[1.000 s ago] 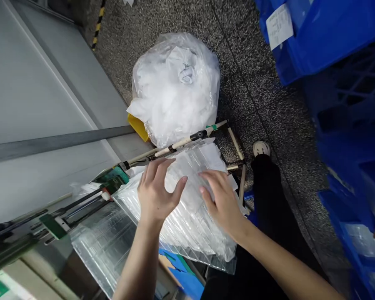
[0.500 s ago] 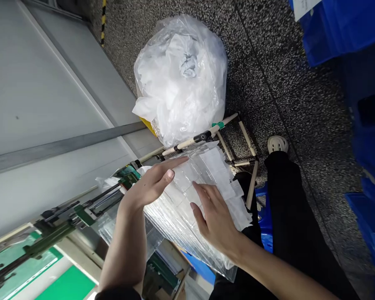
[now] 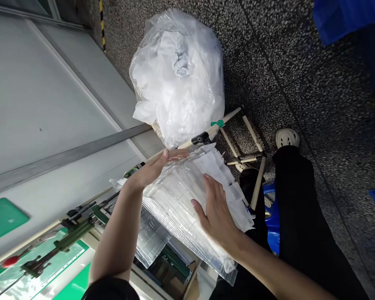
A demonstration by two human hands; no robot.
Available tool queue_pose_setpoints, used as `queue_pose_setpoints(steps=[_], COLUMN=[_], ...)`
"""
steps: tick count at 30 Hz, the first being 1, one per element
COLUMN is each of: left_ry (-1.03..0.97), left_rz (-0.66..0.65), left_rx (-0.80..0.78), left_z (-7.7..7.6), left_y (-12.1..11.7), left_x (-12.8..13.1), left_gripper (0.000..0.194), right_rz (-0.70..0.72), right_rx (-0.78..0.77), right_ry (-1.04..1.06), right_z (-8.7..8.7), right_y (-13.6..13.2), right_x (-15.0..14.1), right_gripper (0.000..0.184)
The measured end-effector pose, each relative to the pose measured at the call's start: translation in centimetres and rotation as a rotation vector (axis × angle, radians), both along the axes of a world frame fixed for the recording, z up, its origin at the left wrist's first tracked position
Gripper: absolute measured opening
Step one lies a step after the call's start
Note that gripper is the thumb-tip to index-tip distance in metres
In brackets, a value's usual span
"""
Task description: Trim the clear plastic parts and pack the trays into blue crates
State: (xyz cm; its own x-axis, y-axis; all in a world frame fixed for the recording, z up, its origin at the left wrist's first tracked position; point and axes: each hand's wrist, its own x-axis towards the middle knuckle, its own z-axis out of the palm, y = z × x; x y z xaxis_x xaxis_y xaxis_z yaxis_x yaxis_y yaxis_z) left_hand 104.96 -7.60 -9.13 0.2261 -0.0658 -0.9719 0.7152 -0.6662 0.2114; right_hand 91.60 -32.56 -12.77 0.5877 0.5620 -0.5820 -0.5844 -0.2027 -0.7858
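Note:
A thick stack of clear plastic sheets [image 3: 181, 200] lies tilted before me, with white thin pieces [image 3: 234, 196] showing along its right side. My left hand [image 3: 153, 168] is at the stack's far left edge, palm turned sideways, thumb up and fingers stretched along the plastic. On the stack's upper face rests my right hand [image 3: 218, 212], its fingers straight and the thumb spread away from them. Neither hand grips anything. More clear plastic [image 3: 151, 241] hangs below the stack, beside my left forearm.
A large clear bag stuffed with white material [image 3: 181, 91] stands on the speckled floor beyond a cream pipe frame [image 3: 250, 129]. To the left is a green clamp-like mechanism [image 3: 65, 241]. A blue stool [image 3: 272, 229] is by my legs, and a blue bin [image 3: 343, 21] is at upper right.
My left hand has shifted slightly from over the stack to its far left edge. My right hand's fingers have drawn a little to the right, and the view has turned leftward.

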Motion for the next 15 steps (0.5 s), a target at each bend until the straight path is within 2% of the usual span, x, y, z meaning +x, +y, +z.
queue_pose_setpoints(steps=[3, 7, 11, 15], left_ry=[0.03, 0.107, 0.09, 0.141], left_rz=[-0.038, -0.085, -0.114, -0.157], left_rx=[-0.076, -0.156, -0.142, -0.116], left_z=[-1.0, -1.5, -2.0, -3.3], left_y=[-0.1, -0.1, 0.0, -0.2], left_x=[0.8, 1.4, 1.8, 2.4], left_gripper=[0.077, 0.076, 0.078, 0.075], right_rz=[-0.021, -0.051, -0.062, -0.048], right_rx=[0.01, 0.021, 0.025, 0.032], right_ry=[0.005, -0.018, -0.034, -0.026], right_z=[-0.4, -0.5, -0.2, -0.1], right_y=[-0.4, -0.4, 0.0, 0.1], right_x=[0.6, 0.5, 0.0, 0.1], right_gripper=[0.066, 0.062, 0.063, 0.065])
